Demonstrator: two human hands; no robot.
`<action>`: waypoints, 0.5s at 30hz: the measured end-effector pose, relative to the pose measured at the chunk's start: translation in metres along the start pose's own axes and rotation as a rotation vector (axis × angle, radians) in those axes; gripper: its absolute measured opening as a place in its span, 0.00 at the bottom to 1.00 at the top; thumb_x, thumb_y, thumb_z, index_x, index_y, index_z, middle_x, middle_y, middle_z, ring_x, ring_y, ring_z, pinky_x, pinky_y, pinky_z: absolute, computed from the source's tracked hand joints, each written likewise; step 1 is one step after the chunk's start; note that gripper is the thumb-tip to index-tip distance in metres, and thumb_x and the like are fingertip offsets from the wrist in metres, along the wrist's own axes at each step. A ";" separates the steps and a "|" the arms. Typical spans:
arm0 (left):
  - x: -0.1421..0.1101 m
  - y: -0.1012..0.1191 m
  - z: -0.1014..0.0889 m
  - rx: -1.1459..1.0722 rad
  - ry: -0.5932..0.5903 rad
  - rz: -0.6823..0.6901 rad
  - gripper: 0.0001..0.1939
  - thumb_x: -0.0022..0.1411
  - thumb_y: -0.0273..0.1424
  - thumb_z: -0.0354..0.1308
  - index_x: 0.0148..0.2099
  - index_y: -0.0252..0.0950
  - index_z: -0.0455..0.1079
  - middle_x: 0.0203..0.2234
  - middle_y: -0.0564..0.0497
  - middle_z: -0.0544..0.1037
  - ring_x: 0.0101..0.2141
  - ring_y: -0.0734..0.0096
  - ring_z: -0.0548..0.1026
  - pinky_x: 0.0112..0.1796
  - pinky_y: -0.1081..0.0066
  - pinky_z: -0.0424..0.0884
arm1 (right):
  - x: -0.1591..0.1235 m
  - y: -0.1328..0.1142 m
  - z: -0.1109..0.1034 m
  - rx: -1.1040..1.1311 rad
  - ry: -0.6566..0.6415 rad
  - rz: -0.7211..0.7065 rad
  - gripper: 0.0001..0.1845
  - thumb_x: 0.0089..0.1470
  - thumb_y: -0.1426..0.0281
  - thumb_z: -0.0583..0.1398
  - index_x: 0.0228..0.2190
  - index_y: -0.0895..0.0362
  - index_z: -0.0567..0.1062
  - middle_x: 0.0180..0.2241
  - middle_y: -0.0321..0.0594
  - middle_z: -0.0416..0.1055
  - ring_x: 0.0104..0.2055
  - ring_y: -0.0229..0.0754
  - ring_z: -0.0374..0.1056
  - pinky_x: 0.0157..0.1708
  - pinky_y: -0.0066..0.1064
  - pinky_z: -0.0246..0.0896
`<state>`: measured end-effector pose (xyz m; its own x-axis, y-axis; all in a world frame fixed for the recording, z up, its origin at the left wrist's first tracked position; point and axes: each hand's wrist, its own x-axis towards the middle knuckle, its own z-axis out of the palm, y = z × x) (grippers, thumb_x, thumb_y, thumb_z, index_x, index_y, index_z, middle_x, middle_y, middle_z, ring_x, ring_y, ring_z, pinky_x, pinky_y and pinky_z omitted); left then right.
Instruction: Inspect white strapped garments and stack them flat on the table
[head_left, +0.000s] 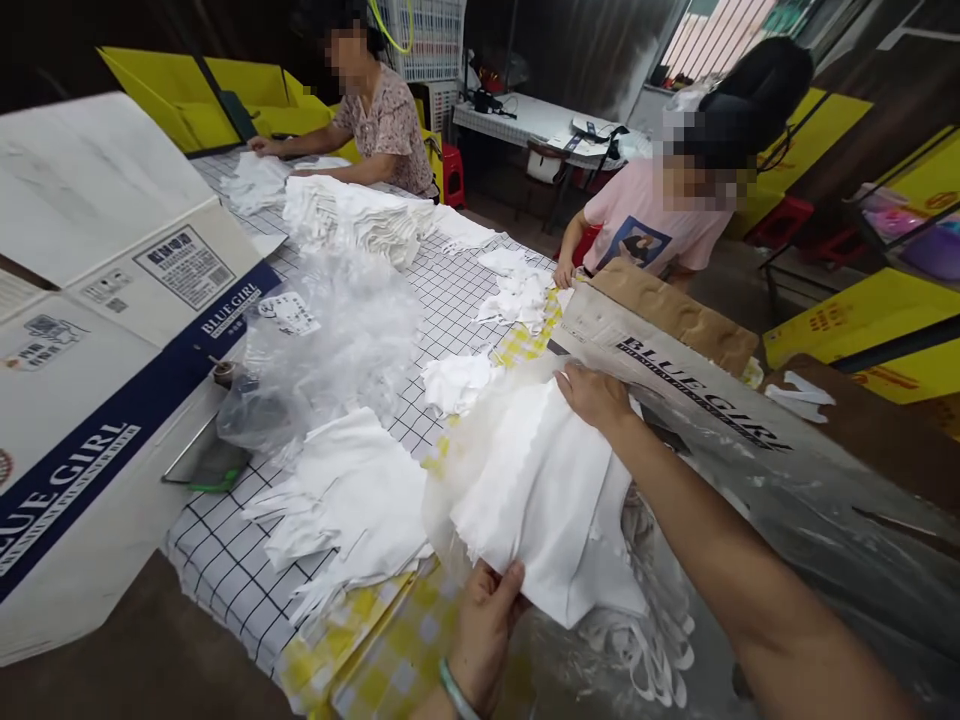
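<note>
A white fabric piece with scalloped edges (532, 490) is stretched between my two hands in front of me. My left hand (487, 620), with a pale green bangle at the wrist, pinches its near edge between thumb and fingers. At the far edge my right hand (596, 395) is closed on the cloth, its fingers partly hidden. Beneath the piece, looped white straps (649, 650) hang in a bundle beside clear plastic. To the left, a pile of white fabric pieces (360, 500) lies on the checkered table (450, 285).
Clear plastic bags (330, 340) and a tall white stack (360, 215) lie farther back. An open carton (127, 330) stands left, another carton (697, 390) right. Two people sit beyond: one person (390, 120) handles cloth, one person (660, 220) sits by the right carton.
</note>
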<state>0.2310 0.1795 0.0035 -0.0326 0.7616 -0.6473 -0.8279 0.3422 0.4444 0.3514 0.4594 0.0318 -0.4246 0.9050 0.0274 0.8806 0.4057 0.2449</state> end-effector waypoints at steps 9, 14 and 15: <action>-0.012 0.017 -0.007 0.954 0.145 0.854 0.14 0.60 0.34 0.55 0.49 0.51 0.66 0.41 0.47 0.75 0.43 0.59 0.75 0.44 0.58 0.74 | 0.005 0.001 0.014 0.036 -0.052 -0.047 0.28 0.65 0.55 0.39 0.42 0.58 0.71 0.40 0.48 0.75 0.40 0.49 0.72 0.35 0.33 0.57; 0.046 0.014 0.057 1.638 -0.445 1.140 0.22 0.67 0.31 0.43 0.61 0.36 0.62 0.59 0.43 0.66 0.61 0.56 0.61 0.58 0.50 0.61 | -0.004 0.000 -0.007 0.224 -0.144 -0.022 0.24 0.65 0.64 0.44 0.53 0.64 0.68 0.51 0.53 0.70 0.53 0.50 0.67 0.51 0.37 0.58; 0.057 0.008 0.066 1.745 -0.444 1.126 0.24 0.67 0.35 0.44 0.63 0.35 0.59 0.62 0.43 0.62 0.62 0.52 0.57 0.59 0.47 0.57 | -0.010 -0.002 -0.013 0.277 -0.157 -0.019 0.24 0.64 0.66 0.44 0.55 0.65 0.66 0.55 0.54 0.68 0.56 0.48 0.64 0.55 0.37 0.56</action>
<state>0.2596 0.2615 0.0112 0.2981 0.9127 0.2794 0.6996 -0.4080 0.5865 0.3516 0.4476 0.0438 -0.4230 0.8968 -0.1296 0.9057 0.4229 -0.0296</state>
